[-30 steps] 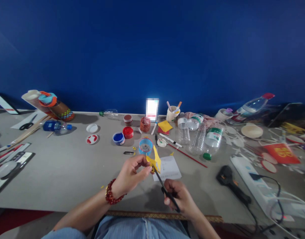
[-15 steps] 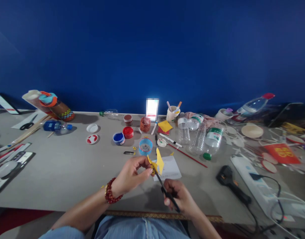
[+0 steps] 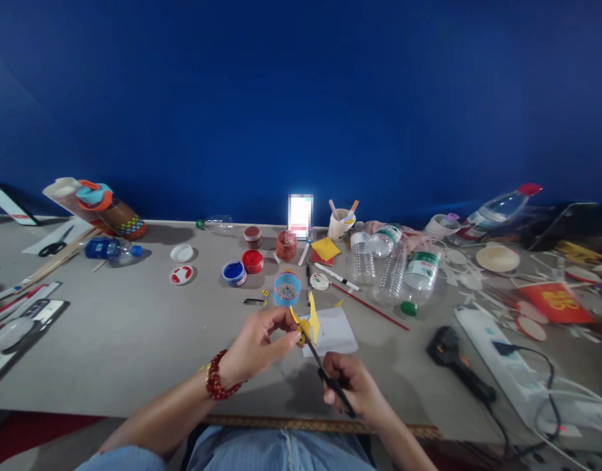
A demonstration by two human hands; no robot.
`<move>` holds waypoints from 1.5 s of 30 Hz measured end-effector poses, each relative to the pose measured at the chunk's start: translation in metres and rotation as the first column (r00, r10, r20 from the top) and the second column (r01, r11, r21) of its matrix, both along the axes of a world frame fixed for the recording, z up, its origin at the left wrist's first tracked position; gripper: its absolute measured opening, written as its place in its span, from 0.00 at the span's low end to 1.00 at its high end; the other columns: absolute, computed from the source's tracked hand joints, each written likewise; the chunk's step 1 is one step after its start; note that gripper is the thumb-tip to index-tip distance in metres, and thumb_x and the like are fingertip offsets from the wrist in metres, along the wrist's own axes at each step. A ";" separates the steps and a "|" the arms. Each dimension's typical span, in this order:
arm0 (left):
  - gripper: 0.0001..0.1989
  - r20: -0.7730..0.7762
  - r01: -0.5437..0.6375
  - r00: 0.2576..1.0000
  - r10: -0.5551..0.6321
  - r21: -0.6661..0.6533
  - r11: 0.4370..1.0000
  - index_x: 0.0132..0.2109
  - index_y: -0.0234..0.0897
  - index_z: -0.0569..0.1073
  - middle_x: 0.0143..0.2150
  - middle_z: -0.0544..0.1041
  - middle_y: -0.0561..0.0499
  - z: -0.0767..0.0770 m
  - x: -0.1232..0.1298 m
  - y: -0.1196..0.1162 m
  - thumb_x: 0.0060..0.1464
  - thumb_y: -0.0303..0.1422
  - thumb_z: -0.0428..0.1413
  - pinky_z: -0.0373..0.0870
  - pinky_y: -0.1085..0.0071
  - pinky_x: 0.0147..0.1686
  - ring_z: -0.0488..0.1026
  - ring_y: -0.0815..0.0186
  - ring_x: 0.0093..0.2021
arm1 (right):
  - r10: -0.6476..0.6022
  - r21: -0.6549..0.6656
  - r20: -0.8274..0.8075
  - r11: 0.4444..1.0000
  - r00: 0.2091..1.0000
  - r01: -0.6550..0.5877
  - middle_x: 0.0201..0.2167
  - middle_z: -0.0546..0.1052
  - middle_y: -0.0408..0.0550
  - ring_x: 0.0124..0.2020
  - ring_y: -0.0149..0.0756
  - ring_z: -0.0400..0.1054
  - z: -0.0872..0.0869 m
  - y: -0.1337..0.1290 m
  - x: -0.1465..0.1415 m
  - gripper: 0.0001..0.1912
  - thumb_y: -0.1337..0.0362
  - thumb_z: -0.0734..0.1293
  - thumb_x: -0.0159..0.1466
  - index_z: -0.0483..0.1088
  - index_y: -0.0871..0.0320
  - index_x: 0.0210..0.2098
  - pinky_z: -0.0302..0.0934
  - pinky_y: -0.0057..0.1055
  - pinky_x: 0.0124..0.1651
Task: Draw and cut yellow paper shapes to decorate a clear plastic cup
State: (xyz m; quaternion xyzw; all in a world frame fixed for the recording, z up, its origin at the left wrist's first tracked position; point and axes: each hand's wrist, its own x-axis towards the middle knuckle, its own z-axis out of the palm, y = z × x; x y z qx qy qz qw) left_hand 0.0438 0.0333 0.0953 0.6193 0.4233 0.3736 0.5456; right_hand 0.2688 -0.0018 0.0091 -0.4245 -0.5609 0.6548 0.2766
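Between thumb and fingers, my left hand [image 3: 267,341] pinches a piece of yellow paper [image 3: 313,319], raised over the front of the table. Black scissors [image 3: 332,383] are in my right hand [image 3: 354,387], their handles gripped and the blades pointing up and left into the paper. Small dark marks show on the yellow piece by my left thumb. Beneath the paper lies a white sheet [image 3: 337,330] with faint print. Just beyond my hands stands a blue-rimmed cup [image 3: 287,288] holding greyish liquid. Small yellow scraps [image 3: 265,293] lie left of it.
Paint jars, blue [image 3: 234,273] and red [image 3: 252,261], stand behind the left hand. Several plastic bottles [image 3: 423,271] crowd the right, near a red brush [image 3: 372,306]. A black corded tool [image 3: 458,366] and a white power strip [image 3: 502,369] lie at right. Yellow squares [image 3: 326,248] sit farther back.
The upright yellow flap has shifted slightly left and looks narrower. Both hands keep nearly the same place and grip.
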 end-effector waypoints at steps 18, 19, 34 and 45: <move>0.03 0.004 0.019 1.000 -0.019 -0.002 1.000 0.32 0.33 0.71 0.31 0.76 0.50 0.000 0.001 0.003 0.54 0.28 0.54 0.65 0.73 0.36 0.70 0.67 0.33 | 0.000 0.041 0.042 0.999 0.999 -0.002 0.14 0.57 0.34 0.15 0.23 0.48 -0.005 0.002 0.002 0.35 0.31 0.70 0.42 0.55 0.56 0.21 0.40 0.23 0.19; 0.04 0.027 0.016 1.000 -0.016 -0.010 1.000 0.32 0.33 0.71 0.31 0.75 0.50 -0.001 0.001 0.003 0.54 0.28 0.54 0.65 0.73 0.36 0.70 0.67 0.33 | -0.002 0.029 0.033 1.000 0.999 0.001 0.14 0.57 0.34 0.15 0.23 0.48 -0.005 0.002 0.001 0.35 0.31 0.70 0.42 0.56 0.56 0.21 0.40 0.23 0.18; 0.07 0.116 -0.030 0.993 0.037 -0.057 0.998 0.33 0.33 0.70 0.30 0.72 0.50 -0.012 0.003 -0.002 0.57 0.33 0.55 0.63 0.74 0.33 0.67 0.68 0.32 | 0.004 -0.053 -0.037 0.999 0.999 -0.006 0.14 0.62 0.35 0.14 0.24 0.54 -0.003 -0.001 -0.004 0.34 0.34 0.72 0.43 0.56 0.55 0.23 0.45 0.22 0.18; 0.06 0.072 -0.029 0.997 0.033 -0.064 0.998 0.31 0.34 0.69 0.29 0.72 0.51 -0.007 0.003 -0.003 0.57 0.30 0.54 0.62 0.75 0.33 0.66 0.69 0.31 | 0.017 -0.073 -0.050 0.997 0.999 -0.021 0.13 0.61 0.34 0.13 0.24 0.53 -0.002 -0.002 -0.004 0.34 0.33 0.71 0.43 0.56 0.55 0.23 0.44 0.22 0.18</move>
